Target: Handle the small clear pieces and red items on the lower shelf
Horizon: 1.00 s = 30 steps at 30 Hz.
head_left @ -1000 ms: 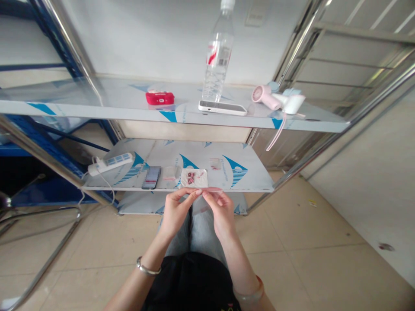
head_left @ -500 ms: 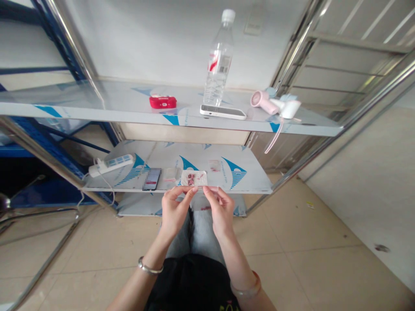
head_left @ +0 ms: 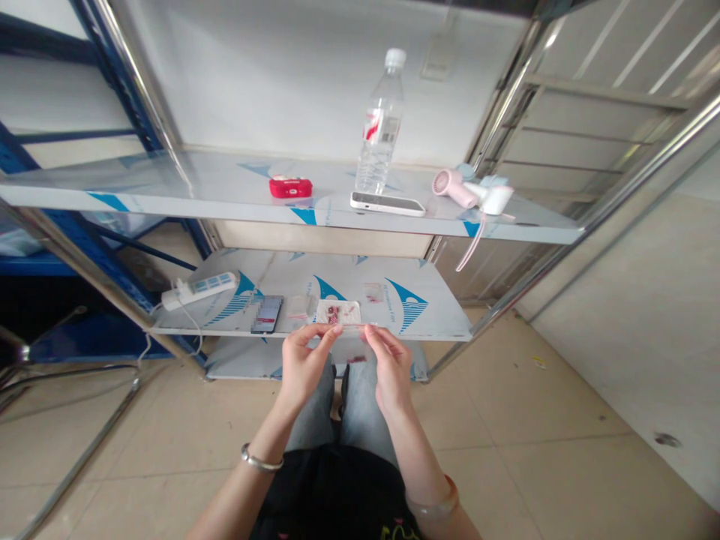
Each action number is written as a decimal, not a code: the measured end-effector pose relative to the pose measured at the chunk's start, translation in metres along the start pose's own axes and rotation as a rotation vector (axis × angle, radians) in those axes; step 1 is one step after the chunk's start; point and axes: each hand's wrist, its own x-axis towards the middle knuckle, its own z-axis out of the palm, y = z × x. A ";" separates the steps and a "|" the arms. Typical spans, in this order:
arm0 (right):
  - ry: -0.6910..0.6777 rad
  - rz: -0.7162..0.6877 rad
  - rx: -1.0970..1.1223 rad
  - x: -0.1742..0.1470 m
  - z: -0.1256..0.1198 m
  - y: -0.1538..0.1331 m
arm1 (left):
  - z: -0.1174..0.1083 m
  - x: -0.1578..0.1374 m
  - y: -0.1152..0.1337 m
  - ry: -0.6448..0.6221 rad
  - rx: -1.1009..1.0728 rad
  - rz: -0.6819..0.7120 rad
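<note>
Between my hands hangs a small clear zip bag [head_left: 349, 349] with dark red bits at its bottom. My left hand [head_left: 304, 364] pinches the bag's top edge at the left between thumb and finger. At the right end of that edge, my right hand [head_left: 391, 367] is closed in a pinch too. Just beyond, a white tray [head_left: 356, 318] with small red pieces lies on the middle shelf. Left of it is another clear bag [head_left: 298, 306], and a third little bag [head_left: 373, 292] with reddish bits lies behind to the right.
The middle shelf [head_left: 433, 319] also bears a phone [head_left: 272, 313] and a white power strip [head_left: 207, 288] with a cord. On the upper shelf stand a plastic bottle [head_left: 379, 127], a red case [head_left: 290, 187], a white phone-like device [head_left: 387, 203] and small handheld fans [head_left: 454, 187].
My right hand has slid slightly right along the bag's top edge, while my left hand stays nearly in place. The view has tilted up a little.
</note>
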 end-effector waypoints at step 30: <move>-0.415 0.238 -0.073 -0.006 -0.022 0.038 | -0.001 0.011 -0.019 -0.105 -0.346 -0.219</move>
